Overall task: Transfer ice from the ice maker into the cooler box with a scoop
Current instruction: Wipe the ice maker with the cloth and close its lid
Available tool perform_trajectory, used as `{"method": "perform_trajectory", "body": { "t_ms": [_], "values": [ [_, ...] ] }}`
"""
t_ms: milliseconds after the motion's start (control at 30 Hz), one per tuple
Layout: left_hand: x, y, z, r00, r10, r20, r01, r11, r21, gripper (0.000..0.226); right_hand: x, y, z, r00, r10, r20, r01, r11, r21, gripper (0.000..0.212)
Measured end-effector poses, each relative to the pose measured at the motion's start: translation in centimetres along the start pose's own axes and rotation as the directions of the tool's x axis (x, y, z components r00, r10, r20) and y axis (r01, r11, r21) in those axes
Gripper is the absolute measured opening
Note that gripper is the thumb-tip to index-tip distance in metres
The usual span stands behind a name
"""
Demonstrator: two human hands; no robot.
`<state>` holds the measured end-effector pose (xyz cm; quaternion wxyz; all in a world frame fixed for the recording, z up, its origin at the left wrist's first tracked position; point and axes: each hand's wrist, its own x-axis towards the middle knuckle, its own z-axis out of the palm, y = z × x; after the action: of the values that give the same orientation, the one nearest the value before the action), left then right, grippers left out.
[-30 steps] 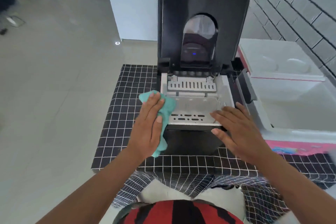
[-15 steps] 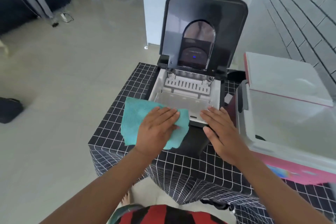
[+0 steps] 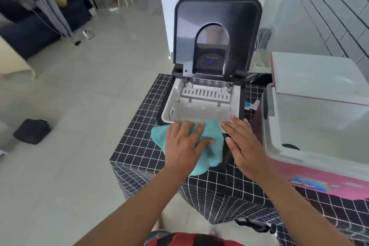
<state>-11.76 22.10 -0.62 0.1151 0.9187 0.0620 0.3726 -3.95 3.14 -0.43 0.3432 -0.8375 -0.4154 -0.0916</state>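
The black ice maker [image 3: 217, 36] stands on the checked table with its lid raised; its white inner basket [image 3: 201, 110] shows no ice. My left hand [image 3: 183, 146] presses a teal cloth [image 3: 212, 146] flat against the maker's front edge, fingers spread. My right hand [image 3: 242, 144] rests flat on the front right corner, holding nothing. The pink cooler box [image 3: 311, 168] with a white interior sits open at the right, its lid [image 3: 319, 78] tilted back. No scoop is in view.
A black-and-white checked tablecloth [image 3: 139, 138] covers the table. A white counter [image 3: 167, 18] stands behind the ice maker. A dark bag [image 3: 33, 131] lies on the tiled floor at left. A white brick wall runs along the right.
My left hand has slid the teal cloth from the maker's left side to its front edge. The view has pulled back and up; my right hand stays on the front right corner.
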Motion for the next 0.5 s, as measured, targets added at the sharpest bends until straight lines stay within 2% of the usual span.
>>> {"method": "perform_trajectory", "body": {
  "t_ms": [100,267,500],
  "values": [
    [0.1,-1.5,-0.4,1.0,0.027,-0.003,-0.027,0.999,-0.035,0.048,0.0,0.3,-0.2,1.0,-0.016,0.02,0.016,1.0,-0.008,0.043],
    [-0.8,-4.2,-0.6,0.996,-0.093,0.0,0.092,0.988,-0.123,0.05,-0.1,0.4,-0.4,0.999,-0.021,0.032,0.021,1.0,0.003,0.041],
    [-1.0,0.7,1.4,0.999,0.018,0.047,-0.013,0.996,-0.087,0.052,-0.6,-0.2,-0.6,0.999,0.035,-0.026,-0.032,0.993,0.115,0.046]
  ]
}}
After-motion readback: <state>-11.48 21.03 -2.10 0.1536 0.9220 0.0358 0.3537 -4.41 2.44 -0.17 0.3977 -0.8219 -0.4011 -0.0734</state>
